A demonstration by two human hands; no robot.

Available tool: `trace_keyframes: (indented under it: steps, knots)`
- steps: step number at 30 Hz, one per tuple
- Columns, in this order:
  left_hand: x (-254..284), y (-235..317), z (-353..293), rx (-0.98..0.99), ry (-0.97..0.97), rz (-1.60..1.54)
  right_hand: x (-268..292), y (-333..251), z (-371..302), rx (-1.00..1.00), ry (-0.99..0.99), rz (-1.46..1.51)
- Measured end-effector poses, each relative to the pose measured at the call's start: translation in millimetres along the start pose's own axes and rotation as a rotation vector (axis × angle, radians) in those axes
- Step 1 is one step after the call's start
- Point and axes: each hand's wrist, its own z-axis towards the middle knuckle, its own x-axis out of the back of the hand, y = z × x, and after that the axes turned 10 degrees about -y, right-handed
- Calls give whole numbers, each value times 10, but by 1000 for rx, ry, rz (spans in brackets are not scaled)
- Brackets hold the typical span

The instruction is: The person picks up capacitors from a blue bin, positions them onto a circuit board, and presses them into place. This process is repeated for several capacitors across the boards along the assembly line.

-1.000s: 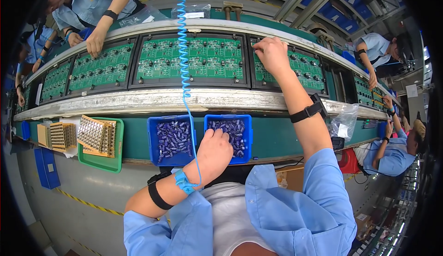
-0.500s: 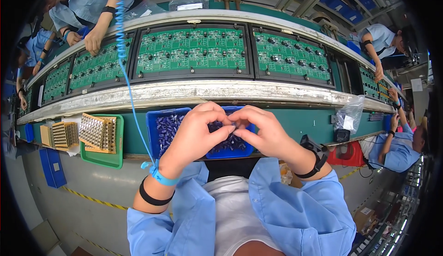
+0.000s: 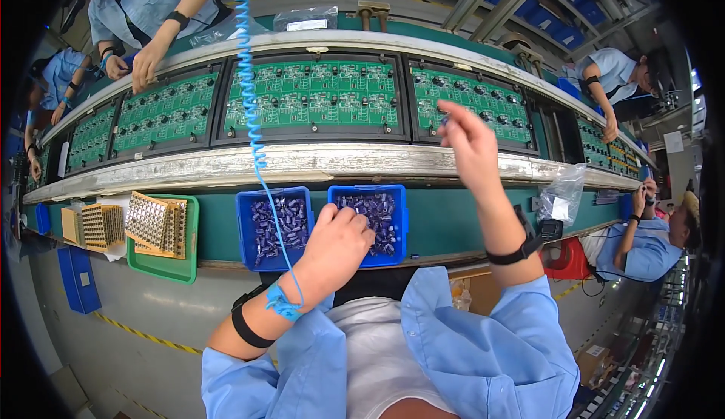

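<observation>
My right hand (image 3: 470, 147) is raised over the near rail of the line, its fingertips at the left part of a framed panel of green circuit boards (image 3: 477, 102). A small dark purple capacitor (image 3: 445, 120) shows pinched between its fingers. My left hand (image 3: 340, 239) lies curled over the left side of the right blue bin (image 3: 405, 226), which holds many loose purple capacitors (image 3: 381, 211). Its fingers are bent, and what they hold, if anything, is hidden. A second blue bin (image 3: 243, 230) of the same capacitors stands just left of it.
A coiled blue cord (image 3: 248, 79) runs down to my left wristband. More board panels (image 3: 313, 90) stand along the line. At left is a green tray (image 3: 192, 234) with tan component strips; a clear bag (image 3: 563, 196) lies at right. Co-workers' hands (image 3: 147, 64) work across the line.
My hands have parted. The right has moved up and right to the board panel with a capacitor; the left has lowered onto the right bin. My view has shifted slightly.
</observation>
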Motion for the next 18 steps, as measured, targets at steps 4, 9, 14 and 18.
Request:
trace_keyframes:
  steps: [4, 9, 14, 18]
  knots:
    - [-80, 28, 12, -16, -104, 231, 196, 228, 394, -224, -32, 298]
    - [-82, 53, 37, -7, -149, 202, 278, 344, 513, -199, -153, 271]
    - [-114, 26, -1, -44, -129, 139, 302, 454, 649, 35, -131, -386]
    - [-114, 35, 0, -41, -135, 140, 273, 523, 677, 9, -119, -375]
